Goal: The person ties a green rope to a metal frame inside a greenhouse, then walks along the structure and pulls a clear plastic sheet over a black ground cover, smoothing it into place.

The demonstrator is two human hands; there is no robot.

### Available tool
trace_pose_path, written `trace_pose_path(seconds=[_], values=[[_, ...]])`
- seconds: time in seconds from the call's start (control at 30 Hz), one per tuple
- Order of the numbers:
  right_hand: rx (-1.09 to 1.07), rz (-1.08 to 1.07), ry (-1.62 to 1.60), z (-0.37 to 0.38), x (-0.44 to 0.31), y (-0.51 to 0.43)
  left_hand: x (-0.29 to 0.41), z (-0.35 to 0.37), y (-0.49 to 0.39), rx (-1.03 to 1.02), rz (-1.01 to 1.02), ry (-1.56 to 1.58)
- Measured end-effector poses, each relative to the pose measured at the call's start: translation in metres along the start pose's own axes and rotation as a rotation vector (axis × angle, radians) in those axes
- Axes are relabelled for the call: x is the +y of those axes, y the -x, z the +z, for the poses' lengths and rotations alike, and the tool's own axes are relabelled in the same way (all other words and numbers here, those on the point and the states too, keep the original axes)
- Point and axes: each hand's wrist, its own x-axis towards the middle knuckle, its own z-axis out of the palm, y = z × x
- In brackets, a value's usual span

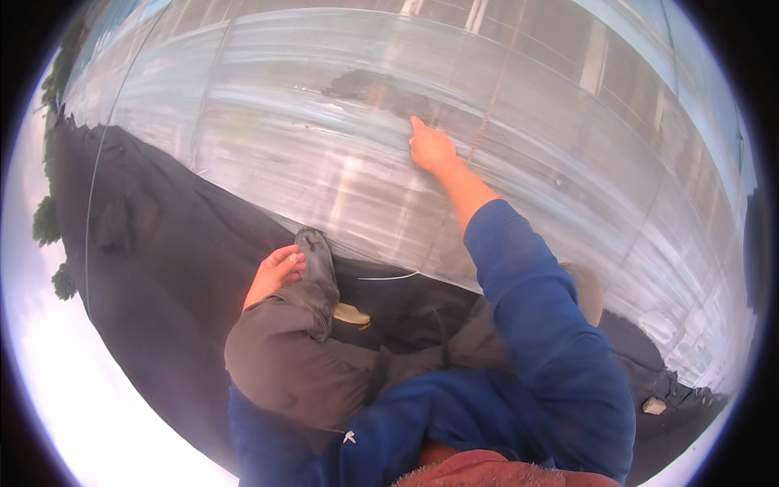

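In front of me a sheet of translucent plastic film curves across the view, like the side of a greenhouse. My right hand is against it, index finger stretched out and the other fingers curled, with nothing seen in it. The fingertip lies just below a dark, irregular patch in the film; whether this is a tear or a stain is unclear. Beside my dark boot, my left hand is bent, pinching what looks like a small whitish piece between thumb and fingers.
Black ground cloth lies beneath me and along the film's lower edge. On it are a yellowish leaf, a thin white strip and a stone-like block. A twisted rope and thin cords run over the film.
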Motion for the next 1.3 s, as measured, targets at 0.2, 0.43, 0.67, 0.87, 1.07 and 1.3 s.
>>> trace_pose_path(seconds=[0.2, 0.43, 0.67, 0.87, 1.07, 1.3], values=[[0.202, -0.117, 0.162, 0.008, -0.004, -0.002, -0.007, -0.001, -0.01, -0.007, -0.042, -0.042], [0.196, -0.128, 0.416, 0.004, -0.011, -0.013, -0.003, 0.0, -0.019, -0.015, -0.016, -0.092], [0.159, -0.097, 0.38, 0.003, -0.009, -0.029, 0.004, -0.011, -0.025, 0.05, 0.085, -0.233], [0.216, -0.199, 0.113, -0.018, -0.003, -0.019, -0.01, -0.011, -0.021, 0.099, 0.023, -0.173], [0.218, -0.264, 0.007, -0.027, -0.005, -0.013, 0.003, 0.005, 0.0, 0.142, -0.029, -0.083], [0.252, -0.247, -0.104, -0.028, -0.007, -0.007, 0.027, 0.057, 0.09, 0.086, 0.036, 0.131]])
